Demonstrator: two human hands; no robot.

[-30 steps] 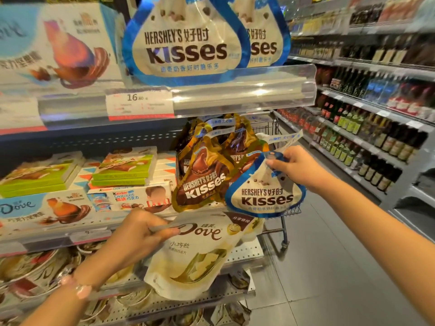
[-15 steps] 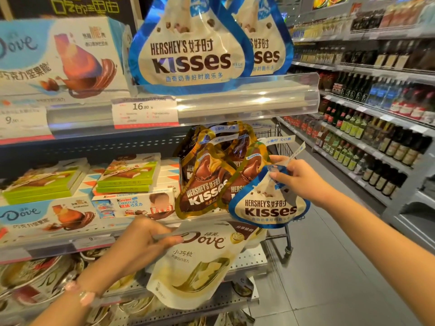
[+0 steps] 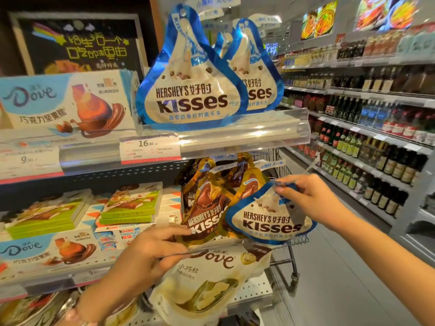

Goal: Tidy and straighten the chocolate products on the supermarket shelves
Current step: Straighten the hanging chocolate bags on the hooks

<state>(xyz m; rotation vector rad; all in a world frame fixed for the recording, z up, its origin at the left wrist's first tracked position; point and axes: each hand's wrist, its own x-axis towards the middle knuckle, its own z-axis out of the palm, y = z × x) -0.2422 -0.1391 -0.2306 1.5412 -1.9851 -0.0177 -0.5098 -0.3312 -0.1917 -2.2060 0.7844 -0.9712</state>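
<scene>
Holding: two bags at once, one per hand, at right end of middle shelf.
Far left, top shelf: Dove box standing at front edge, price tag on clear rail to its right.
Left, mid shelf: green choc bars stacked flat; second Dove box at front edge below them.
Left hand: fingers closed on top edge of white Dove pouch; pouch hangs down past mid shelf front, over lower shelf.
Centre, top shelf: two blue/white Kisses bags upright, front one overlapping the other, behind the rail.
Centre, mid shelf: brown Kisses bags bunched near right end, tilted.
Right hand: thumb + fingers pinched on top tip of small blue Kisses bag; bag hangs off shelf's right corner, overlapping brown ones.
Behind it: cart, partly hidden.
Far right: bottles in rows on aisle shelving, blurry.
</scene>
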